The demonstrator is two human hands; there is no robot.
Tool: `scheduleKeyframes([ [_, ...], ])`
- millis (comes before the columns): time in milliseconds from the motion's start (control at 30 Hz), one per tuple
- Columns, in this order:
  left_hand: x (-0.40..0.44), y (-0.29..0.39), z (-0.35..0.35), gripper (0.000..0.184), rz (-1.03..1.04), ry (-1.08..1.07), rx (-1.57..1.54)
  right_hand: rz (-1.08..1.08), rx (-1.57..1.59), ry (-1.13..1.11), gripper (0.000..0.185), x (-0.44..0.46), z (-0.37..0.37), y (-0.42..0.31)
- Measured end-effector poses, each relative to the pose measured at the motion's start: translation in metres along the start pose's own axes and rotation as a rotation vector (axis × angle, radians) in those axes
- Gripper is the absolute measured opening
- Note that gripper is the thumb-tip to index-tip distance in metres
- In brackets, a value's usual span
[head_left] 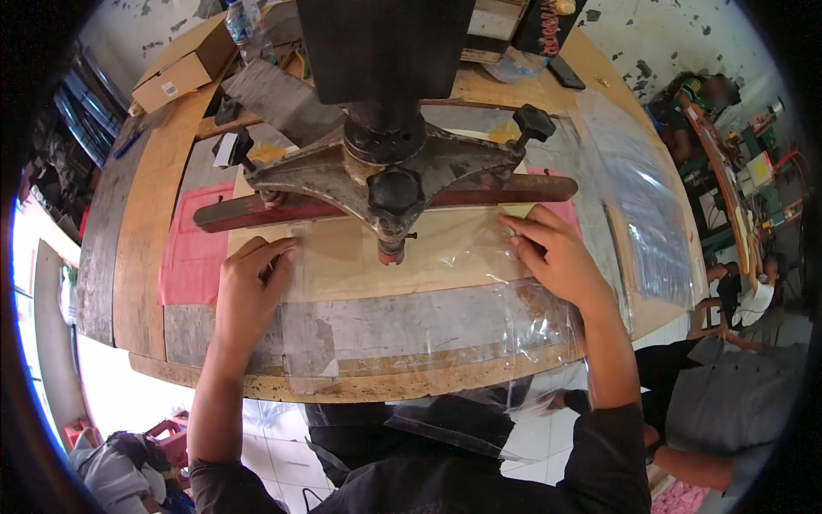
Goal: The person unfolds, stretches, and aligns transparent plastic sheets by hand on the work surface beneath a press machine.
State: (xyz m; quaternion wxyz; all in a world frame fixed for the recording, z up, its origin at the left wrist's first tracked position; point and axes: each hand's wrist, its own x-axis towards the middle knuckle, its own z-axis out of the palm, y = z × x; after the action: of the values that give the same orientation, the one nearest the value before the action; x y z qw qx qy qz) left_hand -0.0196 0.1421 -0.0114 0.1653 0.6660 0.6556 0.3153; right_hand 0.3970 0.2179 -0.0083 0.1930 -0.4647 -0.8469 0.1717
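Observation:
A clear plastic sheet (402,330) stretches between my hands and droops over the table's front edge. My left hand (248,278) pinches its left side, thumb against fingers. At the sheet's right side, my right hand (561,257) is closed with thumb and fingers on the plastic, near the bar's right end. Just beyond my hands stands a press head (385,158) with spreading metal arms and black knobs. Its long reddish bar (295,210) lies crosswise above a cream sheet (342,274) and a pink sheet (193,257). Whether the bar touches the plastic I cannot tell.
A stack of clear plastic sheets (642,206) lies at the right. A cardboard box (184,68), a bottle (239,23) and a pen (128,146) are at the back left, a phone (565,73) at the back right. Other people sit to the right.

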Motion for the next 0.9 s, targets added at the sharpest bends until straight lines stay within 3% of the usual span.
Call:
scheduleKeyframes([
  [133, 0.000, -0.002, 0.002, 0.024, -0.008, 0.001, -0.006, 0.036, 0.002, -0.009, 0.038, 0.000, -0.001, -0.001],
  [200, 0.000, -0.010, 0.006, 0.024, 0.090, 0.052, -0.028, 0.037, 0.001, 0.000, 0.037, 0.000, 0.000, -0.001],
  [467, -0.002, -0.007, 0.002, 0.027, 0.026, 0.040, -0.013, 0.079, 0.039, 0.007, 0.036, 0.001, -0.001, -0.003],
  [833, -0.001, -0.019, 0.005, 0.024, 0.073, 0.054, -0.052, -0.015, -0.015, 0.061, 0.038, 0.004, 0.005, -0.004],
  [900, -0.001, -0.018, 0.004, 0.024, 0.070, 0.056, -0.052, 0.083, 0.039, 0.030, 0.037, 0.004, 0.003, -0.009],
])
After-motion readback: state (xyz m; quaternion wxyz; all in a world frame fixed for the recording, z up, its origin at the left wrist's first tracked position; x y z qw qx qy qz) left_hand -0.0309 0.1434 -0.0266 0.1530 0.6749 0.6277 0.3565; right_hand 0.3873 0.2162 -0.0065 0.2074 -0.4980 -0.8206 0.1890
